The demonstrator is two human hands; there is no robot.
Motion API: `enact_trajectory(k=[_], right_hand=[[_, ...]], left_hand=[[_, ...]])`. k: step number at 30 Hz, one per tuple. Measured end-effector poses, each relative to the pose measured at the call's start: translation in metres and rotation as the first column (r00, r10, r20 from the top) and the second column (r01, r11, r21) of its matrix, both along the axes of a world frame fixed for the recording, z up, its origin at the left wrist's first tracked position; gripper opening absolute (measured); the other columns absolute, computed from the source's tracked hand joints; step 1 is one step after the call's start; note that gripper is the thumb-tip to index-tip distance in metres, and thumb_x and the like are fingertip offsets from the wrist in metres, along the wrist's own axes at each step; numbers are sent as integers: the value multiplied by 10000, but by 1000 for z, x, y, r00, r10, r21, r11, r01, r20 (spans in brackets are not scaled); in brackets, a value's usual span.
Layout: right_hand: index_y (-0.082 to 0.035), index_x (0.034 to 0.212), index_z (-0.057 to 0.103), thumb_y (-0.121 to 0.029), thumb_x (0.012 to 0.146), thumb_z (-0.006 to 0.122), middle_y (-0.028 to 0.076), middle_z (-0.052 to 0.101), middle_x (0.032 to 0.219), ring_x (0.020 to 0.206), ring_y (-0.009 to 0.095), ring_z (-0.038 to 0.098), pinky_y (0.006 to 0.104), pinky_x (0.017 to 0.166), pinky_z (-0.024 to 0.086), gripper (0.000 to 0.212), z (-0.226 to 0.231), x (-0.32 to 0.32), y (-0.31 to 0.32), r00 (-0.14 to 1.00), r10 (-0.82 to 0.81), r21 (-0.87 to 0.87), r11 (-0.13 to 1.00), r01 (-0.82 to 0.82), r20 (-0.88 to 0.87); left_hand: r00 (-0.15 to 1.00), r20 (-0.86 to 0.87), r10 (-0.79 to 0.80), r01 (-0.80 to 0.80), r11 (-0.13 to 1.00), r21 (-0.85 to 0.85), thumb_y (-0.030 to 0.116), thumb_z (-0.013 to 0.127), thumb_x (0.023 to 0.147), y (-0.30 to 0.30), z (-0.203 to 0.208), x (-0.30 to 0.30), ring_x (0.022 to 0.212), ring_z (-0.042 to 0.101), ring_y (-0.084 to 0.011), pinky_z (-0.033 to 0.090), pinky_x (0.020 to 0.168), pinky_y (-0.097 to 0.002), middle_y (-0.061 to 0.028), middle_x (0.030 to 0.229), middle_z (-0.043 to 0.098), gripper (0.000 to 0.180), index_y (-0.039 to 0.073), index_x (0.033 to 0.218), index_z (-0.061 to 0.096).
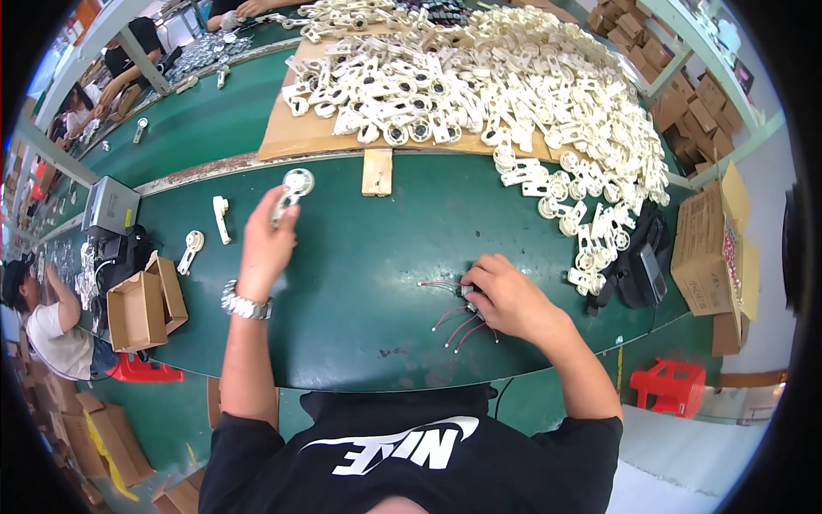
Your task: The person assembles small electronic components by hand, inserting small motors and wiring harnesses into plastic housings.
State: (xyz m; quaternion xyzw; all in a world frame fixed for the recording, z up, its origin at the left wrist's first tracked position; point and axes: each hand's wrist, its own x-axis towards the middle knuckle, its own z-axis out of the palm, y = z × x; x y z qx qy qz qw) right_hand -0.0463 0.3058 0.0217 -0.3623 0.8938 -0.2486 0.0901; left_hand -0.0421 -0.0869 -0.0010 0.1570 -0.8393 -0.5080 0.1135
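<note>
My left hand (267, 244), with a metal watch at the wrist, is closed on the narrow end of a white plastic housing (299, 182). The round, ring-shaped head of the housing points away from me above the green table (368, 265). Over at the right, my right hand (514, 300) is low at the tabletop, its fingers closed around small dark parts (468, 291) with thin red wires (460, 329) trailing from them. The fingers partly cover these parts, so how many they hold is hidden. Two similar white housings (192, 251) lie left of my left hand.
A large heap of white housings (479, 86) covers a cardboard sheet (282, 128) at the back and spills down the right side. A wooden block (377, 173) sits at the sheet's front edge. Small open boxes (137, 315) stand left, a black bag (644, 265) right. Other people work at the left.
</note>
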Motion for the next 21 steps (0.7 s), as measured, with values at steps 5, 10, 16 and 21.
enact_trajectory(k=[5,10,16,21], right_hand=[[5,951,602,-97,807,741,171,641,977,980,374,649,464,829,576,225,-8,14,-24,971,-39,148,986,75,-236],[3,981,558,-65,839,758,177,669,873,806,365,690,464,717,568,255,-13,-9,-35,963,-218,-23,976,217,-156],[-24,1166,751,-54,922,791,117,673,915,746,284,657,382,670,539,249,12,-52,-71,985,-164,-463,879,118,-60],[-45,1174,754,-20,894,782,109,655,984,876,288,643,394,738,557,283,15,-57,-107,916,-65,-351,933,-85,-396]], left_hand=[[981,-123,-153,144,986,-80,145,662,1050,28,-23,-17,1041,728,-326,554,933,-396,-250,1204,730,429,-6,1443,579],[958,-147,-246,217,958,-188,146,588,1076,54,-20,-3,1078,670,-458,530,899,-502,-262,1157,679,350,24,1397,517],[913,-322,-252,233,968,-96,170,529,1123,47,-28,-8,797,653,-284,529,747,-373,-150,892,644,259,27,1324,608],[936,-284,-207,211,977,-18,160,512,1129,47,-23,-5,692,606,-207,514,681,-349,-104,788,613,237,63,1296,650]])
